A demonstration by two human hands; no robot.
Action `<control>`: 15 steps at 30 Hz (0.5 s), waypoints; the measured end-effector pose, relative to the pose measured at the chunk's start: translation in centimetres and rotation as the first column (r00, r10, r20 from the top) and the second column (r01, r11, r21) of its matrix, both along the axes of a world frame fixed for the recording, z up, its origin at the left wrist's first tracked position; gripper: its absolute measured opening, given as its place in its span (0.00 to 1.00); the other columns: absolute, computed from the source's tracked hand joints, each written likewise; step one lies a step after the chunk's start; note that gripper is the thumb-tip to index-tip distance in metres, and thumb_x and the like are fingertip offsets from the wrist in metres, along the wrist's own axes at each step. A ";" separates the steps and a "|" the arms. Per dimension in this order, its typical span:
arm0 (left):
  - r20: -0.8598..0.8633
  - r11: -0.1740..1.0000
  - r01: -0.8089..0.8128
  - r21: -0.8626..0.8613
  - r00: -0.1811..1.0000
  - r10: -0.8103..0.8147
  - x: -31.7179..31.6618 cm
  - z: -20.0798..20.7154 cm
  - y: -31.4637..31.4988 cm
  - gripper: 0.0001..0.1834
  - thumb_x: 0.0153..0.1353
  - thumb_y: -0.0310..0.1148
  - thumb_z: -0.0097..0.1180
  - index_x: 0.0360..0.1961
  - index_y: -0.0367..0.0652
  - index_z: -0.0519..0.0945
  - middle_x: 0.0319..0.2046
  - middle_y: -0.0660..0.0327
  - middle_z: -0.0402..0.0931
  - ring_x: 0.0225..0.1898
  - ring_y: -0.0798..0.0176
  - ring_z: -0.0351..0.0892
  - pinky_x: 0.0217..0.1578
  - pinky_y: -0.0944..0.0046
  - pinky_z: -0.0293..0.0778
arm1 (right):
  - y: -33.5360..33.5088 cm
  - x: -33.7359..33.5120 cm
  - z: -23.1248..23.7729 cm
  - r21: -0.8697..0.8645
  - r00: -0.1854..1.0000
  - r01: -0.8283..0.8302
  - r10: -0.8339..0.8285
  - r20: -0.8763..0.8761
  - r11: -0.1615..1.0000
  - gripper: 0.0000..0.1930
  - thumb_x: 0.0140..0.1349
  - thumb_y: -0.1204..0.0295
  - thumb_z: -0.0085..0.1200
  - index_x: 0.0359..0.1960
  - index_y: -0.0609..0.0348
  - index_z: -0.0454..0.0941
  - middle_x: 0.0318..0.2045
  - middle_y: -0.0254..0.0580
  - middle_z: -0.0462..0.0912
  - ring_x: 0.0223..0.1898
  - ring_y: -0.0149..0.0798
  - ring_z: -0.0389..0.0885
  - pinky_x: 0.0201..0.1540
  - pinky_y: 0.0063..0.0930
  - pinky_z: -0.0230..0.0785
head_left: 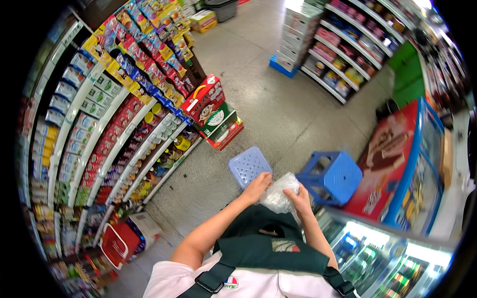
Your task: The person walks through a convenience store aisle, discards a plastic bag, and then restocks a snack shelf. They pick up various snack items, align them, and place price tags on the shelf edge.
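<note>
Our left hand point(259, 187) and right hand point(298, 199) clasp one crumpled clear plastic bundle point(279, 195) just below the frame's centre; two blue plastic stools point(340, 175) stand near, at centre and centre-right.

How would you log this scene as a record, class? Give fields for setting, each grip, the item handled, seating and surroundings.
Setting: shop aisle with grey floor
Item: crumpled clear plastic
Left grip: fingers on the plastic's left side
Right grip: holding its right side, thumb on top
Seating: pale blue stool beyond the left grip; deeper blue stool to the right
Surroundings: hanging snack packets at upper left; red-and-blue freezer at right
</note>
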State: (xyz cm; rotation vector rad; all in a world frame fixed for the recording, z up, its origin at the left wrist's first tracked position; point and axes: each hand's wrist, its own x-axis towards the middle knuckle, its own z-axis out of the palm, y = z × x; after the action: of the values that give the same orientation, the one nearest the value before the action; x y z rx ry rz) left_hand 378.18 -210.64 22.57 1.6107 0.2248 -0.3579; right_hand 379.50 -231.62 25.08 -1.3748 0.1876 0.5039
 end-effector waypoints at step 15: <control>-0.476 0.753 -0.477 0.453 0.584 0.657 -0.4 -37.8 8.6 0.54 0.54 0.64 0.66 0.67 0.29 0.65 0.60 0.37 0.73 0.61 0.42 0.75 0.61 0.53 0.70 | 4.7 21.3 -33.3 -0.074 0.702 -0.558 0.423 -0.573 0.826 0.29 0.59 0.59 0.69 0.55 0.68 0.77 0.48 0.47 0.84 0.48 0.41 0.85 0.52 0.39 0.77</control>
State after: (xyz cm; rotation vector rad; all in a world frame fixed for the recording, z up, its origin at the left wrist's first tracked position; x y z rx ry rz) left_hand 377.79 -202.07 -15.20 1.5394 1.3420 -0.3351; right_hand 400.76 -226.90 -8.21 -1.4953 0.3440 1.3746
